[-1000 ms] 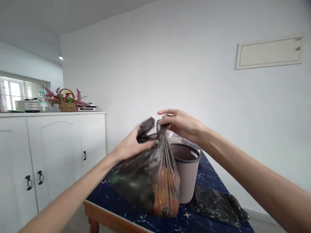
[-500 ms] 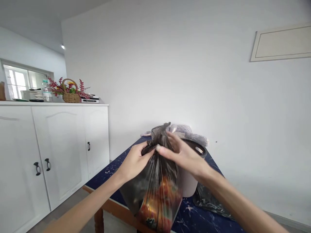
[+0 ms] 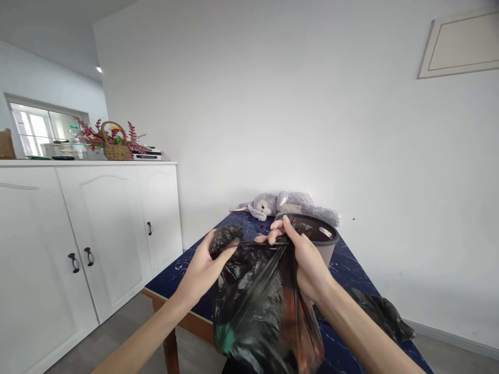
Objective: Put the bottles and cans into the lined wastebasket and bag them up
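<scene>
A thin black plastic bag (image 3: 257, 296) hangs between my hands at the near edge of the table. Orange-red and green contents show dimly through it. My left hand (image 3: 208, 265) is closed around a bunched part of the bag's top. On the other side, my right hand (image 3: 302, 249) pinches the bag's rim, and the plastic is stretched between the two hands. Just behind my right hand stands a round waste bin (image 3: 329, 241) with a dark rim and a pale body, partly covered by the hand and bag.
A grey plush rabbit (image 3: 268, 204) lies at the far end of the blue marbled table (image 3: 187, 270). Another black plastic bag (image 3: 380, 311) lies at the table's right edge. White cabinets (image 3: 117, 218) stand at left, with a flower basket (image 3: 117, 151) on top.
My hands have moved apart, from gathering the bag's neck together to stretching its top sideways. The bag's upright twisted tip is gone, and the view has shifted slightly.
</scene>
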Demonstrator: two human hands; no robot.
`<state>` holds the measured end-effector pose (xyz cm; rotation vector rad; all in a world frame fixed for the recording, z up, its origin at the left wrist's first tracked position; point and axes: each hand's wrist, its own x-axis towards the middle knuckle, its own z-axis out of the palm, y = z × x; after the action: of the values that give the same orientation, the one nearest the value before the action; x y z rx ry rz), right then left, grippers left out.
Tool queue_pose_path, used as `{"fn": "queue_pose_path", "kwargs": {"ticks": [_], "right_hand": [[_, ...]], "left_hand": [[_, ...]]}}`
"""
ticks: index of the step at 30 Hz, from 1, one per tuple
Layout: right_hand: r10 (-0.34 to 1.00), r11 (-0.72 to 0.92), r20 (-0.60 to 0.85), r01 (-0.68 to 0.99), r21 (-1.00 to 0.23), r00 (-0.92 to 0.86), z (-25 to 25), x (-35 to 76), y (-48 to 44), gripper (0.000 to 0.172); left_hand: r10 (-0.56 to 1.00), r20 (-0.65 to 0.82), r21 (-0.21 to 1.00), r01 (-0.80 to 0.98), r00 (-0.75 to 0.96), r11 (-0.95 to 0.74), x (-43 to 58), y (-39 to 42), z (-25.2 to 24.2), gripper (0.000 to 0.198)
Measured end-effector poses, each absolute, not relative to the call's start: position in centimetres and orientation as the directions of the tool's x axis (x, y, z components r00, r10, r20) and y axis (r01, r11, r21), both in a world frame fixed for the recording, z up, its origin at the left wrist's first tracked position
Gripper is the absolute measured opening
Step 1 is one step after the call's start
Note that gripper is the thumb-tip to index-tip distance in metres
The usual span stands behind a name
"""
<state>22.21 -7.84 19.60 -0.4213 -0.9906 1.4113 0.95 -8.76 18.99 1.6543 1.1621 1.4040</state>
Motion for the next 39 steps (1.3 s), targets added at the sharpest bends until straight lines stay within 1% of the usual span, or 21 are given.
{"fn": "queue_pose_path", "kwargs": {"ticks": [2,5,8,11,13,17,21,23,26,28,30,33,35,36,37,39], "right_hand": [[0.919,0.116,0.339,-0.685,-0.719,-0.2,19.4,22.8,-7.7,0.039],[0.895,0.076,0.367,-0.726,-0.684,-0.252,18.9,23.2,-7.2,0.037],[0.89,0.11,0.386,-0.708,-0.698,-0.243,18.2,23.1,-6.7,0.038],[0.883,0.192,0.413,-0.63,-0.753,-0.224,17.6,22.8,-6.5,0.042],[0.883,0.236,0.419,-0.571,-0.786,-0.212,17.4,22.7,-6.6,0.044],[0.893,0.275,0.409,-0.492,-0.826,-0.188,17.5,22.5,-7.0,0.047],[0.908,0.259,0.377,-0.458,-0.851,-0.186,17.6,22.2,-7.1,0.046],[0.916,0.251,0.359,-0.443,-0.861,-0.179,17.4,22.1,-7.1,0.045],[0.925,0.243,0.339,-0.42,-0.874,-0.171,17.0,21.8,-7.2,0.041],[0.929,0.234,0.334,-0.442,-0.866,-0.162,16.8,21.8,-7.3,0.039],[0.93,0.207,0.329,-0.507,-0.837,-0.163,16.7,22.0,-7.4,0.037],[0.923,0.118,0.318,-0.629,-0.768,-0.216,16.6,22.6,-7.2,0.038],[0.913,0.063,0.323,-0.694,-0.717,-0.251,16.5,23.1,-6.8,0.036],[0.908,0.048,0.331,-0.719,-0.693,-0.258,16.5,23.3,-6.6,0.034],[0.904,0.042,0.341,-0.742,-0.669,-0.256,16.4,23.4,-6.4,0.032],[0.901,0.049,0.362,-0.773,-0.632,-0.238,16.2,23.5,-5.9,0.029]], "left_hand": [[0.952,0.304,0.949,0.096,-0.026,-0.3,0.3,-8.7,18.5,0.066],[0.969,0.243,0.969,-0.06,0.037,-0.24,-0.1,-8.6,17.9,0.075],[0.973,0.198,0.97,-0.165,0.117,-0.178,-0.4,-8.3,17.4,0.069],[0.973,0.168,0.966,-0.224,0.158,-0.131,-0.6,-8.1,17.1,0.059],[0.974,0.175,0.955,-0.266,0.145,-0.132,-0.6,-8.2,17.2,0.055],[0.978,0.202,0.938,-0.297,0.053,-0.178,-0.7,-8.7,17.6,0.053],[0.977,0.214,0.933,-0.291,-0.017,-0.209,-1.2,-9.0,18.1,0.05],[0.981,0.191,0.943,-0.271,-0.038,-0.194,-1.4,-8.9,18.4,0.048],[0.992,0.118,0.97,-0.21,-0.055,-0.127,-1.7,-8.7,18.6,0.048],[0.991,0.117,0.983,-0.132,-0.069,-0.125,-1.9,-8.7,18.5,0.051],[0.978,0.191,0.981,-0.02,-0.083,-0.193,-2.1,-8.8,18.2,0.057],[0.933,0.343,0.933,0.158,-0.112,-0.324,-2.3,-8.8,17.7,0.061],[0.898,0.413,0.903,0.196,-0.153,-0.382,-2.3,-8.6,17.4,0.058],[0.887,0.429,0.901,0.154,-0.169,-0.406,-2.3,-8.4,17.4,0.055],[0.886,0.429,0.903,0.062,-0.176,-0.425,-2.1,-8.1,17.3,0.05],[0.909,0.392,0.88,-0.231,-0.14,-0.415,-1.6,-7.5,17.3,0.039]]}}
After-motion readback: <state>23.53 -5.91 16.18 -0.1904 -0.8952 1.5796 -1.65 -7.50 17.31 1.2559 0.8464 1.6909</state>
